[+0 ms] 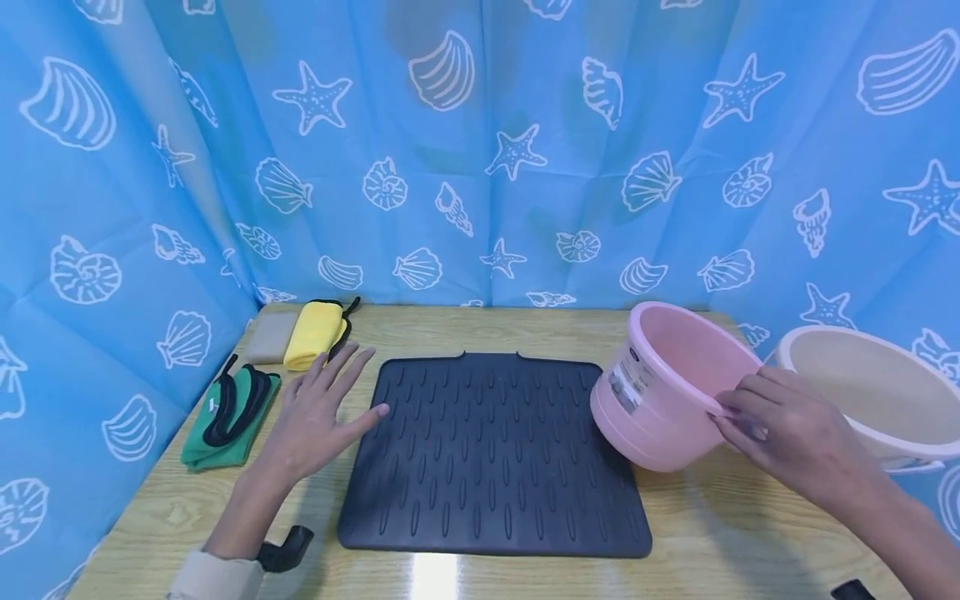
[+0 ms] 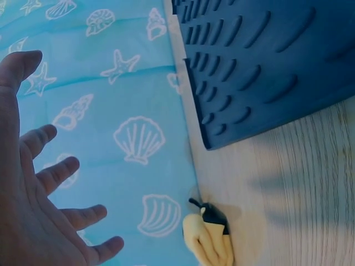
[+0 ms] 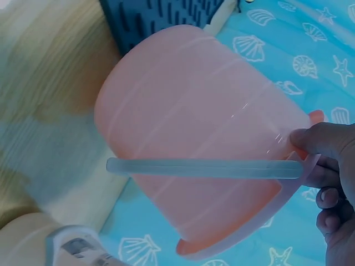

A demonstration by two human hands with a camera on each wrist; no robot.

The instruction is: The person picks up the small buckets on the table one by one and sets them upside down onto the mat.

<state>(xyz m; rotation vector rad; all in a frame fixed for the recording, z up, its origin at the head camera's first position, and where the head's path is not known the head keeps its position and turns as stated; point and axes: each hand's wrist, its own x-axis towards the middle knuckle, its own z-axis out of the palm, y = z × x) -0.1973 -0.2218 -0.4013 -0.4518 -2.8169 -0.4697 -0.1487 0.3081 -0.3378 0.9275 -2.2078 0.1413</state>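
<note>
A pink bucket tilts over the right edge of a dark ribbed mat, its mouth turned up and to the right. My right hand grips the bucket's rim, thumb outside and fingers inside, as the right wrist view also shows. In that view a pale handle bar crosses the bucket's side. With fingers spread and holding nothing, my left hand hovers between the mat's left edge and the folded cloths. Nearest to it are a yellow cloth and a green cloth, both with black edging.
A cream bucket stands at the right, close behind my right forearm. One grey folded cloth lies beside the yellow one. A blue shell-print curtain closes off the back and sides of the wooden table.
</note>
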